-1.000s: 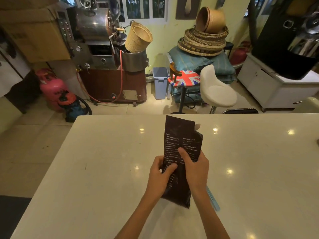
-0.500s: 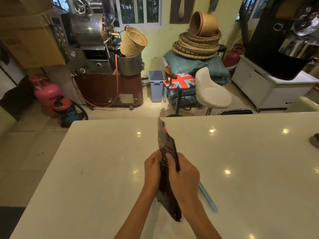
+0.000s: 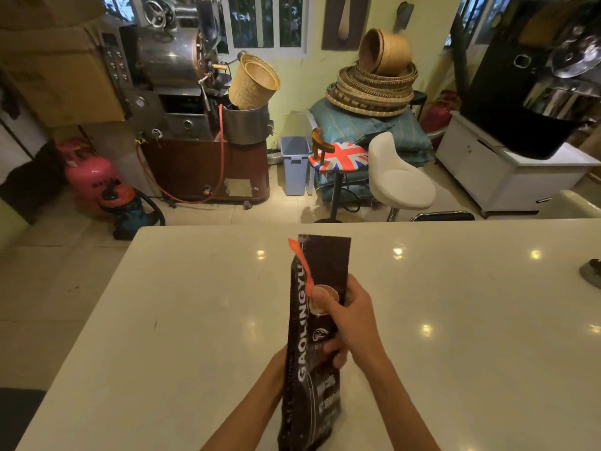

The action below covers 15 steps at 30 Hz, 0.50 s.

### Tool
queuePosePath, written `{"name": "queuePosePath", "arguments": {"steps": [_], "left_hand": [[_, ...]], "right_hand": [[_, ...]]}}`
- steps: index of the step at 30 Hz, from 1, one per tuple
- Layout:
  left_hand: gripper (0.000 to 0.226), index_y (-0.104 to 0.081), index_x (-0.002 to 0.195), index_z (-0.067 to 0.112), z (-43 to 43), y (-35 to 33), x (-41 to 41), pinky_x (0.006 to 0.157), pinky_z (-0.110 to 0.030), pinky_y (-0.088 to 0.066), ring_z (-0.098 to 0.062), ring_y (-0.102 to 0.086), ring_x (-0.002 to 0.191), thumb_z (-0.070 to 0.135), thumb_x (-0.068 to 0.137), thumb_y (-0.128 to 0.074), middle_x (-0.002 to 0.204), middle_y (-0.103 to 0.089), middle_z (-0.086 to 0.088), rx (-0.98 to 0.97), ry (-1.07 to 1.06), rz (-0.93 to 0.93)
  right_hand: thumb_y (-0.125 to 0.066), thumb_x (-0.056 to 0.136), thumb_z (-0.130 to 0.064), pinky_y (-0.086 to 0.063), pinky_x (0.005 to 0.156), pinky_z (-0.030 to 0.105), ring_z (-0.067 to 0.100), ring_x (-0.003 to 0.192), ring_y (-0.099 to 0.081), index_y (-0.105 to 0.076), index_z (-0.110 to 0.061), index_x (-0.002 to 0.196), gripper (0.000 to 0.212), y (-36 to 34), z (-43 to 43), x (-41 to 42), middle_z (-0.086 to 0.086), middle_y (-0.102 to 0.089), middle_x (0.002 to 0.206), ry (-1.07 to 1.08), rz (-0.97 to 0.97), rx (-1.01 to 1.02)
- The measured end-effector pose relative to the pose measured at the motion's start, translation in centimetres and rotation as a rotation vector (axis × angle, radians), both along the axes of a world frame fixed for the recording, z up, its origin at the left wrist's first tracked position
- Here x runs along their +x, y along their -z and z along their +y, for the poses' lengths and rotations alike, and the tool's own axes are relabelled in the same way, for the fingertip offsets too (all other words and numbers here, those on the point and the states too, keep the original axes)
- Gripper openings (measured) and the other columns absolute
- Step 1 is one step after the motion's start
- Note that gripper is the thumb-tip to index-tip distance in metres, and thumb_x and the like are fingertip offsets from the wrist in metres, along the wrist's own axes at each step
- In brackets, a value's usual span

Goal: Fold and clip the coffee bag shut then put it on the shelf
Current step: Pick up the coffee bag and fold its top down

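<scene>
Head view: coffee bag [image 3: 313, 379] held upright above the white table [image 3: 455, 336], long axis running near to far, unfolded top edge pointing away from the person. Right hand [image 3: 349, 320] grasps its upper half. Left hand [image 3: 276, 366] sits mostly hidden behind the bag; grip cannot be told.

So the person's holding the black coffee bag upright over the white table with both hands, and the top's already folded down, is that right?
Not quite. In the head view both hands, left hand and right hand, do hold the black coffee bag upright over the white table, but the top is not folded down yet; it stands straight up.
</scene>
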<state>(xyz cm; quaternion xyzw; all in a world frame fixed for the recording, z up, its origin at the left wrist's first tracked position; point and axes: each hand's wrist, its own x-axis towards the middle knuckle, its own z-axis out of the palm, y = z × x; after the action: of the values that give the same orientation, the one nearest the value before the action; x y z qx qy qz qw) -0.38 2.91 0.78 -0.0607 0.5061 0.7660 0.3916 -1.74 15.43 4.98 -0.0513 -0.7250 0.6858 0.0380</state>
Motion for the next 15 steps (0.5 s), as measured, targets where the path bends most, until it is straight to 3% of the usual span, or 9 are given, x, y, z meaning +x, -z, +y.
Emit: {"name": "queuePosePath", "arguments": {"steps": [1, 2, 3, 5, 7, 9, 11, 13, 15], "left_hand": [[0.041, -0.072, 0.09, -0.014, 0.1, -1.4, 0.0, 0.048, -0.018, -0.052, -0.015, -0.063, 0.048, 0.01, 0.062, -0.09, 0.057, -0.066, -0.011, -0.018, -0.007, 0.002], [0.041, -0.065, 0.112, -0.018, -0.2, -1.3, -0.7, 0.054, -0.018, -0.051, -0.016, -0.063, 0.054, 0.01, 0.084, -0.074, 0.066, -0.066, -0.012, -0.089, 0.011, 0.082], [0.041, -0.059, 0.127, -0.009, 0.0, -1.0, -1.2, 0.065, -0.02, -0.053, -0.016, -0.068, 0.067, 0.021, 0.099, -0.053, 0.078, -0.07, -0.011, -0.13, -0.049, 0.098], [0.056, -0.064, 0.125, 0.014, 0.1, -0.9, -1.7, 0.087, -0.033, -0.056, -0.024, -0.074, 0.095, 0.046, 0.104, -0.024, 0.102, -0.077, -0.009, -0.192, -0.103, 0.132], [0.051, -0.066, 0.118, 0.02, 0.2, -1.3, -1.0, 0.084, -0.029, -0.059, -0.021, -0.075, 0.099, 0.052, 0.099, -0.03, 0.104, -0.079, -0.004, -0.174, -0.06, 0.23], [0.04, -0.064, 0.114, 0.02, 0.8, -0.8, -0.4, 0.074, -0.02, -0.059, -0.015, -0.076, 0.091, 0.047, 0.088, -0.052, 0.098, -0.079, 0.001, -0.296, -0.081, 0.467], [0.032, -0.066, 0.103, 0.022, 1.5, -0.8, 0.1, 0.068, -0.018, -0.058, -0.012, -0.077, 0.083, 0.045, 0.085, -0.054, 0.087, -0.079, 0.003, -0.345, -0.189, 0.534], [0.028, -0.067, 0.094, 0.02, 1.1, -1.3, 0.2, 0.065, -0.019, -0.059, -0.012, -0.077, 0.076, 0.041, 0.093, -0.048, 0.078, -0.079, 0.003, -0.354, -0.277, 0.512], [0.03, -0.068, 0.092, 0.014, 0.2, -2.1, -0.3, 0.067, -0.025, -0.062, -0.018, -0.078, 0.076, 0.032, 0.101, -0.046, 0.08, -0.079, -0.004, -0.354, -0.258, 0.466]], "right_hand": [[-0.08, 0.078, -0.021, -0.061, 0.064, 0.028, 0.019, 0.083, -0.074, -0.067, -0.026, 0.103, 0.028, 0.2, 0.5, -0.3, 0.0, -0.076, 0.093, 0.065, 0.036, -0.051], [-0.081, 0.078, -0.022, -0.061, 0.067, 0.029, 0.017, 0.082, -0.074, -0.067, -0.025, 0.101, 0.027, 0.2, 1.0, -0.3, 0.0, -0.076, 0.091, 0.156, 0.084, -0.022], [-0.08, 0.078, -0.026, -0.061, 0.069, 0.031, 0.014, 0.081, -0.073, -0.066, -0.026, 0.098, 0.024, 0.7, 1.6, -0.5, -0.002, -0.075, 0.088, 0.249, 0.112, 0.037], [-0.076, 0.082, -0.032, -0.061, 0.067, 0.035, 0.01, 0.074, -0.07, -0.062, -0.025, 0.095, 0.02, 1.0, 1.9, -1.0, -0.007, -0.071, 0.081, 0.417, 0.156, 0.188], [-0.068, 0.087, -0.034, -0.06, 0.063, 0.037, 0.006, 0.067, -0.066, -0.06, -0.017, 0.096, 0.022, 1.7, 1.8, -1.5, -0.008, -0.066, 0.077, 0.509, 0.211, 0.352], [-0.062, 0.091, -0.034, -0.06, 0.06, 0.036, 0.004, 0.065, -0.064, -0.058, -0.012, 0.098, 0.023, 1.7, 1.5, -2.2, -0.006, -0.065, 0.078, 0.489, 0.249, 0.438], [-0.056, 0.095, -0.036, -0.058, 0.056, 0.031, 0.005, 0.065, -0.065, -0.059, -0.012, 0.095, 0.025, 1.1, 1.6, -3.0, -0.002, -0.067, 0.079, 0.45, 0.231, 0.451], [-0.048, 0.099, -0.04, -0.051, 0.057, 0.027, 0.009, 0.066, -0.066, -0.062, -0.012, 0.087, 0.034, 0.4, 1.9, -4.1, -0.001, -0.069, 0.076, 0.391, 0.085, 0.359], [-0.036, 0.101, -0.047, -0.053, 0.065, 0.03, 0.018, 0.072, -0.07, -0.067, -0.012, 0.085, 0.049, -0.3, 2.1, -5.1, 0.005, -0.073, 0.079, 0.278, -0.158, 0.055]]}}
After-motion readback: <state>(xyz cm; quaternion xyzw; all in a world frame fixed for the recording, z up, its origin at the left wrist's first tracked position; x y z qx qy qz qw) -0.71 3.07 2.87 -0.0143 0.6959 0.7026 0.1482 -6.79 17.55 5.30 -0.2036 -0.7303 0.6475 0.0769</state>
